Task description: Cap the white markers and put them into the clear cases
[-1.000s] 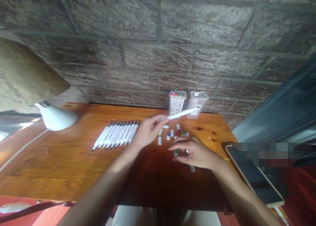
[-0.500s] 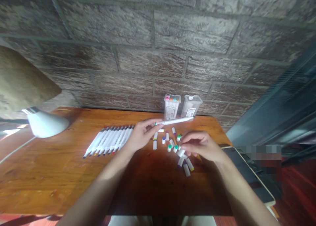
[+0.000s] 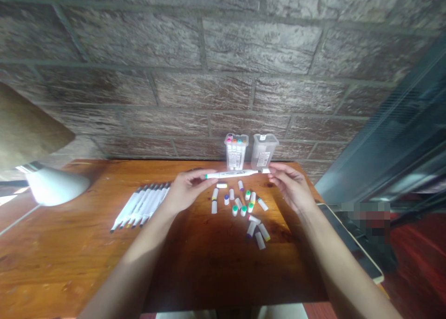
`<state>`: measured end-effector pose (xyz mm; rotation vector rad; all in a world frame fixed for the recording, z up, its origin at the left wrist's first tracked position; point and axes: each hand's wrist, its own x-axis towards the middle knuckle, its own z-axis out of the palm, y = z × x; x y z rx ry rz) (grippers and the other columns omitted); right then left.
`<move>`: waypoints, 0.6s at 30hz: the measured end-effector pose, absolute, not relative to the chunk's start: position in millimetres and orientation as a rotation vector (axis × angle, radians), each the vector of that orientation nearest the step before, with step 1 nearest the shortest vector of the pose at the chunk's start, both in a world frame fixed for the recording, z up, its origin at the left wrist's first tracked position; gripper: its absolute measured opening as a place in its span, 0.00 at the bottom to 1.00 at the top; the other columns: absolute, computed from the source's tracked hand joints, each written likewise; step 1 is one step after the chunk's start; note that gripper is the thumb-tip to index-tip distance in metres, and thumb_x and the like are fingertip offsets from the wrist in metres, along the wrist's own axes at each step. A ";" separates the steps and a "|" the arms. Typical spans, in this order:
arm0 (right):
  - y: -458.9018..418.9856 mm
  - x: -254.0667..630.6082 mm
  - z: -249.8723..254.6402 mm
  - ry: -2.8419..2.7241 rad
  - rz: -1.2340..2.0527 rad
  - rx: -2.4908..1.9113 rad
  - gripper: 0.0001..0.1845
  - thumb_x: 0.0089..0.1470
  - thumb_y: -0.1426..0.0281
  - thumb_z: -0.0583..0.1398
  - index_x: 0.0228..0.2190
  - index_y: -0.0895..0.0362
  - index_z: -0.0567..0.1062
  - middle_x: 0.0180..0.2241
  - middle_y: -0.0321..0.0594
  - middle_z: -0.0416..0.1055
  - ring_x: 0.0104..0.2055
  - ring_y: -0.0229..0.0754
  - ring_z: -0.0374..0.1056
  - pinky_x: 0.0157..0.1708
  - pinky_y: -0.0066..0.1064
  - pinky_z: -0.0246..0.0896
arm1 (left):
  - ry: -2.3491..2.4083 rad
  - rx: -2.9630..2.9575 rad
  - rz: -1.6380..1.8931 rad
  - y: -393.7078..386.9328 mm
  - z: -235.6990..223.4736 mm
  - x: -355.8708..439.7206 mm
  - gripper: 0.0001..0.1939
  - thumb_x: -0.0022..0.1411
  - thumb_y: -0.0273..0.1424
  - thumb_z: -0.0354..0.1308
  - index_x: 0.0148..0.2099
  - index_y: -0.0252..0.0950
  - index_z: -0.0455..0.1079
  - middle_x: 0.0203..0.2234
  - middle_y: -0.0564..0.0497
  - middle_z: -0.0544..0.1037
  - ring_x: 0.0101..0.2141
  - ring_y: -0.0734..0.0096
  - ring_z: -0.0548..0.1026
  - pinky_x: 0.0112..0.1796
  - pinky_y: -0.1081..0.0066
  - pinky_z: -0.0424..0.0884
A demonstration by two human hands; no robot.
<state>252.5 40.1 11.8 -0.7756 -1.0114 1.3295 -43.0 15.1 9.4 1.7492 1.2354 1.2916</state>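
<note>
My left hand (image 3: pixel 190 189) pinches a white marker (image 3: pixel 233 173) near its green-tipped end, holding it level above the table. At the marker's other, dark-tipped end, my right hand (image 3: pixel 291 184) pinches a white marker cap (image 3: pixel 265 171). The cap lines up with that tip; whether it is on it I cannot tell. Below the marker lie several loose caps, some standing with green tops (image 3: pixel 243 210), others on their sides (image 3: pixel 260 240). A row of white markers without caps (image 3: pixel 134 208) lies left of my left hand, partly hidden by it.
Against the stone wall (image 3: pixel 209 91) stand a clear box of capped markers (image 3: pixel 235 154) and another clear box (image 3: pixel 264 152). A lamp (image 3: pixel 55 184) is at the left. On the right edge of the wooden table (image 3: pixel 87 263) lies a dark tablet (image 3: pixel 348 240).
My right hand has risen from the loose caps with a cap and brought it to the marker's dark tip. The view has shifted slightly to the right.
</note>
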 end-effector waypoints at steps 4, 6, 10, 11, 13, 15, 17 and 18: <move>37.3 248.2 9.8 -1.092 1.299 -0.774 0.12 0.42 0.67 0.73 0.33 0.53 0.83 0.28 0.35 0.78 0.30 0.35 0.72 0.34 0.28 0.70 | 1.250 1.787 1.278 15.5 7.0 -42.1 0.20 0.56 0.42 0.68 0.47 0.36 0.80 0.45 0.46 0.82 0.44 0.63 0.80 0.50 0.65 0.74; 37.0 246.9 8.2 -1.144 1.281 -0.774 0.11 0.44 0.66 0.72 0.33 0.53 0.83 0.28 0.35 0.78 0.30 0.35 0.71 0.35 0.29 0.69 | 1.245 1.781 1.279 15.2 7.2 -41.6 0.20 0.56 0.42 0.67 0.47 0.36 0.80 0.45 0.46 0.82 0.45 0.62 0.79 0.50 0.65 0.73; 36.7 244.7 4.9 -1.221 1.273 -0.745 0.11 0.46 0.67 0.71 0.35 0.53 0.83 0.29 0.35 0.78 0.31 0.36 0.72 0.36 0.30 0.69 | 1.261 1.794 1.264 15.1 6.8 -41.6 0.20 0.56 0.41 0.67 0.47 0.36 0.80 0.43 0.46 0.83 0.42 0.63 0.80 0.48 0.65 0.74; 36.4 244.2 4.5 -1.227 1.279 -0.736 0.11 0.46 0.67 0.71 0.35 0.53 0.83 0.29 0.35 0.78 0.31 0.36 0.72 0.37 0.30 0.69 | 1.267 1.805 1.259 15.2 6.3 -41.7 0.20 0.56 0.41 0.67 0.47 0.36 0.80 0.42 0.46 0.83 0.41 0.64 0.80 0.47 0.66 0.75; 35.8 243.4 4.5 -1.228 1.288 -0.734 0.11 0.45 0.68 0.71 0.35 0.52 0.83 0.30 0.35 0.79 0.31 0.36 0.73 0.38 0.31 0.70 | 1.275 1.816 1.261 15.5 5.3 -41.8 0.20 0.56 0.41 0.67 0.47 0.36 0.80 0.41 0.46 0.83 0.39 0.64 0.80 0.45 0.66 0.75; 35.2 243.0 5.3 -1.224 1.286 -0.749 0.11 0.44 0.67 0.72 0.34 0.52 0.83 0.30 0.35 0.80 0.31 0.36 0.73 0.38 0.32 0.71 | 1.276 1.807 1.281 15.5 4.5 -41.6 0.19 0.55 0.41 0.68 0.45 0.36 0.80 0.40 0.46 0.84 0.38 0.65 0.80 0.43 0.67 0.75; 34.7 243.0 6.3 -1.219 1.283 -0.759 0.12 0.43 0.67 0.72 0.34 0.52 0.83 0.30 0.36 0.80 0.31 0.37 0.74 0.38 0.33 0.72 | 1.270 1.787 1.305 15.2 4.3 -41.0 0.19 0.53 0.41 0.69 0.44 0.35 0.81 0.38 0.46 0.84 0.36 0.65 0.80 0.42 0.67 0.76; 34.5 243.1 6.7 -1.216 1.285 -0.761 0.12 0.42 0.67 0.73 0.34 0.52 0.83 0.30 0.36 0.80 0.31 0.37 0.74 0.38 0.33 0.72 | 1.265 1.777 1.311 15.0 4.4 -40.8 0.19 0.53 0.41 0.69 0.44 0.35 0.81 0.37 0.46 0.84 0.35 0.65 0.80 0.41 0.67 0.76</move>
